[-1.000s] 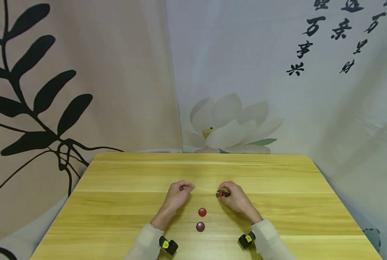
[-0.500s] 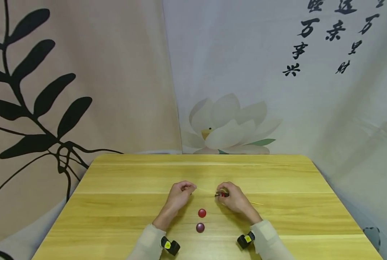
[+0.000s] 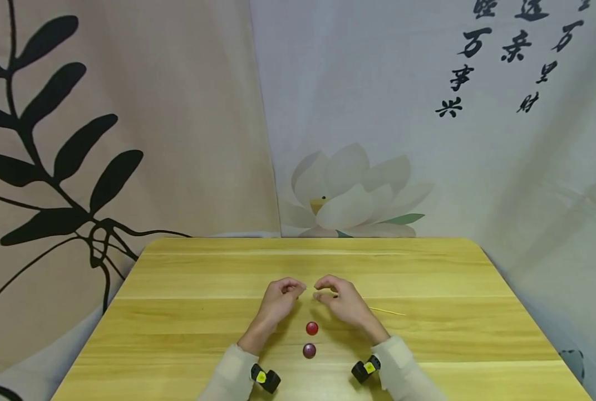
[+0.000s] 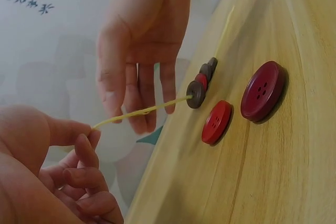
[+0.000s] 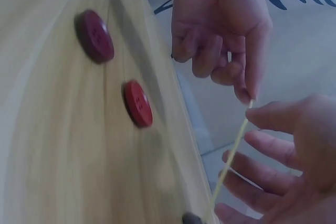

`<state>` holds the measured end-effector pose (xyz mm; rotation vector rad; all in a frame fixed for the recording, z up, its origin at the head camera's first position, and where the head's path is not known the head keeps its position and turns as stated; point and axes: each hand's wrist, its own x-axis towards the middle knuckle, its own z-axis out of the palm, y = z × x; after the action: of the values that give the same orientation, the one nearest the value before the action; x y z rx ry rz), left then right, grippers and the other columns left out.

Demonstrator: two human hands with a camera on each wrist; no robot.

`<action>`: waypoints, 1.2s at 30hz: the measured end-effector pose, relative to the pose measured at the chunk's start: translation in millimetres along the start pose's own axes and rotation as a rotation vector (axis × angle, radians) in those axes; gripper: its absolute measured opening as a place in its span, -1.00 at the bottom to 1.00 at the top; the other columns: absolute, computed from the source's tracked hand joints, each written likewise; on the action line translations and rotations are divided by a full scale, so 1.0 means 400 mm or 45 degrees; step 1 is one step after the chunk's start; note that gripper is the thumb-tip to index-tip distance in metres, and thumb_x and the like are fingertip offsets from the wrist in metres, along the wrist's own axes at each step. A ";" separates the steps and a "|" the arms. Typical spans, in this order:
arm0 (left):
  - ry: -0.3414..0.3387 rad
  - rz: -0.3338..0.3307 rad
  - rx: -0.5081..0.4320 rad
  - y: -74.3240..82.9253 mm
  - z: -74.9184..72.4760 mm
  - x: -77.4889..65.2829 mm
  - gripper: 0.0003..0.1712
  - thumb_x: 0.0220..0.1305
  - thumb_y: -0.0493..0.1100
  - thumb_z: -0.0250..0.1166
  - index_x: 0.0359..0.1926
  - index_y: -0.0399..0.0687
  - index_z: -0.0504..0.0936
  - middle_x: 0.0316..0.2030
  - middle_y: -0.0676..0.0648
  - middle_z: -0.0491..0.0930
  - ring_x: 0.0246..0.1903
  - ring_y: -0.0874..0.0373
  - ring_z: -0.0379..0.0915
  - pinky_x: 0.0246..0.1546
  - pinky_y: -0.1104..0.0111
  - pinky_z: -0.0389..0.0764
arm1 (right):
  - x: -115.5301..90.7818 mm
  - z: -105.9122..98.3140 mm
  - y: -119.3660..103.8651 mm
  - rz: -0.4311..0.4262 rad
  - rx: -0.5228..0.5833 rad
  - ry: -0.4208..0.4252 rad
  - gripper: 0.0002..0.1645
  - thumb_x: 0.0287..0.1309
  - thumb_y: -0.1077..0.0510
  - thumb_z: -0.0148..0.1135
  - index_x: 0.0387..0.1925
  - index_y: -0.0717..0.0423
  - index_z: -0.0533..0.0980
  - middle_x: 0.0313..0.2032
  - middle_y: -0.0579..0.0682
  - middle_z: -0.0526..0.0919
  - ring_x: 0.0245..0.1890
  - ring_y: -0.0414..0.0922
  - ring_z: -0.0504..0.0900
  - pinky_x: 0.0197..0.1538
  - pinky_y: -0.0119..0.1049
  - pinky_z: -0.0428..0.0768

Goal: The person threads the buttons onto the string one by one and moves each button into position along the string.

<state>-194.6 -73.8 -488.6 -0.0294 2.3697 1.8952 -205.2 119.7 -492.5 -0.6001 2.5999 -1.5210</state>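
My left hand (image 3: 277, 301) pinches the end of a yellow string (image 4: 142, 112) between thumb and forefinger, off the tabletop. The string runs through several buttons: a dark brown button (image 4: 196, 95) in front, a red one (image 4: 201, 81) behind it and dark ones after. Its other end trails away to the right along the table. My right hand (image 3: 346, 305) has its fingers spread and relaxed beside the string, thumb and fingertips near the pinched end in the right wrist view. Closer to me lie a loose red button (image 3: 311, 328) and a larger maroon button (image 3: 309, 350).
The wooden table (image 3: 202, 334) carries everything. Its far edge meets a hanging cloth (image 3: 358, 83) printed with a lotus and characters. Each wrist wears a small black camera, such as the left wrist camera (image 3: 266, 379).
My right hand has let go of the strung buttons it held and moved left, close to my left hand. My left hand keeps its pinch on the string, shifting slightly right.
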 end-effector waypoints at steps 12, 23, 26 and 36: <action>0.012 -0.006 -0.003 0.006 0.007 0.002 -0.79 0.36 -0.14 0.25 -0.18 -0.21 0.68 -0.35 -0.10 0.54 -0.37 0.12 0.38 -0.43 0.43 0.39 | 0.014 0.010 -0.010 0.008 0.030 -0.006 -0.83 0.29 0.15 0.28 -0.15 0.14 0.61 -0.25 -0.09 0.70 -0.13 -0.10 0.64 0.02 -0.08 0.58; -0.039 -0.005 -0.003 0.006 0.006 0.000 -0.78 0.36 -0.12 0.26 -0.19 -0.21 0.68 -0.37 -0.05 0.53 -0.35 0.10 0.39 -0.38 0.39 0.42 | 0.019 0.003 -0.003 0.024 -0.024 0.046 -0.91 0.26 0.18 0.30 -0.24 0.08 0.68 -0.26 -0.13 0.73 -0.24 -0.19 0.64 -0.13 -0.25 0.59; -0.085 0.001 0.022 0.003 0.003 -0.004 -0.77 0.37 -0.11 0.26 -0.19 -0.21 0.67 -0.37 -0.04 0.52 -0.35 0.11 0.39 -0.37 0.38 0.42 | 0.020 -0.002 0.000 0.047 -0.017 0.058 -0.93 0.26 0.18 0.30 -0.27 0.03 0.69 -0.27 -0.14 0.73 -0.25 -0.20 0.63 -0.14 -0.25 0.57; -0.325 0.002 0.192 -0.017 -0.002 -0.014 -0.82 0.31 -0.13 0.30 -0.13 -0.11 0.66 -0.30 -0.06 0.55 -0.28 0.04 0.44 -0.29 0.29 0.43 | 0.031 -0.014 0.036 0.128 0.048 0.092 -0.87 0.27 0.19 0.29 -0.21 0.15 0.68 -0.28 -0.07 0.72 -0.30 -0.13 0.61 -0.35 -0.32 0.58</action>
<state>-188.6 -76.5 -494.6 0.2136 2.3277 1.6057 -222.4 126.0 -500.2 -0.4122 2.6030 -1.5848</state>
